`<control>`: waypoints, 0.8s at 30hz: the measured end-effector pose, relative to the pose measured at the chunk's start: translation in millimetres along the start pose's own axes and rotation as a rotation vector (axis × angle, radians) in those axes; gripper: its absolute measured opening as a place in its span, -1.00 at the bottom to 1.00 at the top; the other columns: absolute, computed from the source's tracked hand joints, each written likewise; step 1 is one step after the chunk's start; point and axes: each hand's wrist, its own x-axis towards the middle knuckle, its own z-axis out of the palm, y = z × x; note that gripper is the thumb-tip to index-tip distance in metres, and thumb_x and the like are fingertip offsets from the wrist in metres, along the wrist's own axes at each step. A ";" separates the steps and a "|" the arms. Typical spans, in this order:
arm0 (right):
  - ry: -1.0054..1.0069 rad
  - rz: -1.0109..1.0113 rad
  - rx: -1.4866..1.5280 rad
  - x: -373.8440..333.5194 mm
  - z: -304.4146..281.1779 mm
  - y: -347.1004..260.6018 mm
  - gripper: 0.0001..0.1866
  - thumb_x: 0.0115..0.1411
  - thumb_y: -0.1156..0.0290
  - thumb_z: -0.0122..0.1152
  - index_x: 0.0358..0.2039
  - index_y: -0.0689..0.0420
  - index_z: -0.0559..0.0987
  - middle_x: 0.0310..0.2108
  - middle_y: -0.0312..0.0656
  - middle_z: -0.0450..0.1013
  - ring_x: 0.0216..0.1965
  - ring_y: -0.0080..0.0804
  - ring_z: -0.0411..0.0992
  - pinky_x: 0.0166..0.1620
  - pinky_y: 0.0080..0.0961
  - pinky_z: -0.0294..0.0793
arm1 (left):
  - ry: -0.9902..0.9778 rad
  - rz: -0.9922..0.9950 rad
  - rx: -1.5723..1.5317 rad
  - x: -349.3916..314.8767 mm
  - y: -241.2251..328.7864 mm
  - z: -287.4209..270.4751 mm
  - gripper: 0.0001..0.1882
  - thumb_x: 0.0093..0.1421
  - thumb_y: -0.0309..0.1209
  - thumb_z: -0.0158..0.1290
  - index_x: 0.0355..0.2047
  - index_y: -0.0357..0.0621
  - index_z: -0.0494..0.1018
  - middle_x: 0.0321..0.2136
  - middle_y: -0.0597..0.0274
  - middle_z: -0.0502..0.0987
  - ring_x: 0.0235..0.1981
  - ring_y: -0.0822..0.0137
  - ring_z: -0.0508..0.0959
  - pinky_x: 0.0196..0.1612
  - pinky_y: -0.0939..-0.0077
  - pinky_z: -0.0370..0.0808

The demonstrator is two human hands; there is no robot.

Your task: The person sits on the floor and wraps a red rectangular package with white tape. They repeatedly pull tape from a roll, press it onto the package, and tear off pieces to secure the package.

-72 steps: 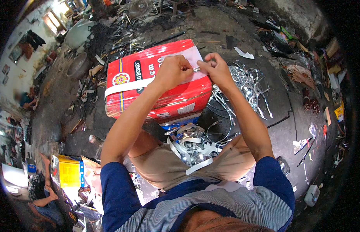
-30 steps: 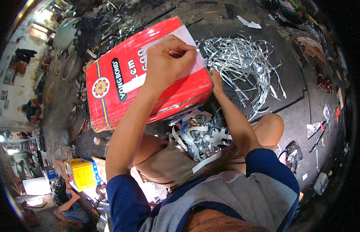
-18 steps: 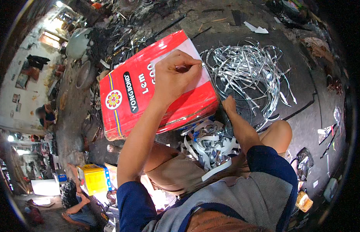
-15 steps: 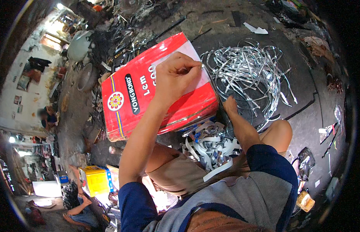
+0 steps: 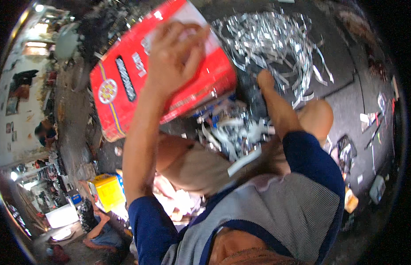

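My left hand (image 5: pixel 176 55) is over a large red rectangular tin (image 5: pixel 170 99) with a pale panel, a yellow-and-blue stripe and a flower emblem. Its fingers are blurred but spread, thumb apart, and I see nothing between them. To the right of the tin, my right hand (image 5: pixel 266 80) is closed low beside a tangled heap of shiny silver strips (image 5: pixel 269 39). Whatever it grips is hidden. White and silver strip scraps (image 5: pixel 236 132) lie between the tin and my folded legs.
A yellow-and-blue box (image 5: pixel 107 192) stands at lower left, near another person's bare legs (image 5: pixel 99 229). A dark plastic bag (image 5: pixel 346 150) lies on the floor to the right. Farther left, another person (image 5: pixel 45 132) is by a stained wall (image 5: pixel 22 115).
My left hand has loosened from a pinch at the tin's right edge, and its fingers have spread. The whole view has shifted, so the tin and strips appear higher and farther left.
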 end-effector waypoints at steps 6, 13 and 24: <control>0.103 0.298 0.085 20.2 -12.5 82.9 -0.67 0.19 0.27 0.11 -0.21 0.26 0.66 -0.12 0.20 0.57 -0.07 0.15 0.57 -0.01 -0.04 0.57 | -0.092 -0.074 0.113 6.0 4.0 8.8 -0.47 0.26 0.00 0.10 0.18 0.13 0.51 0.25 0.03 0.40 0.34 -0.08 0.24 0.38 0.06 0.15; 0.154 0.177 0.154 -12.7 -8.7 17.1 -0.52 0.12 0.18 0.18 -0.06 0.27 0.60 -0.01 0.18 0.53 0.03 0.07 0.52 0.10 -0.11 0.50 | -0.138 -0.210 -0.116 10.8 20.4 -3.6 -0.53 0.28 -0.10 0.08 0.15 0.03 0.52 0.22 -0.01 0.42 0.23 -0.07 0.39 0.27 0.09 0.32; -0.619 -0.550 -0.193 -224.4 41.9 -17.1 -0.64 0.01 0.30 0.18 -0.24 0.25 0.69 -0.18 0.14 0.60 -0.12 0.06 0.59 -0.08 -0.09 0.59 | -0.038 -0.019 -0.015 -6.5 67.7 15.9 -0.50 0.09 -0.38 0.23 0.10 0.01 0.54 0.07 0.05 0.51 0.03 0.02 0.54 0.14 0.20 0.46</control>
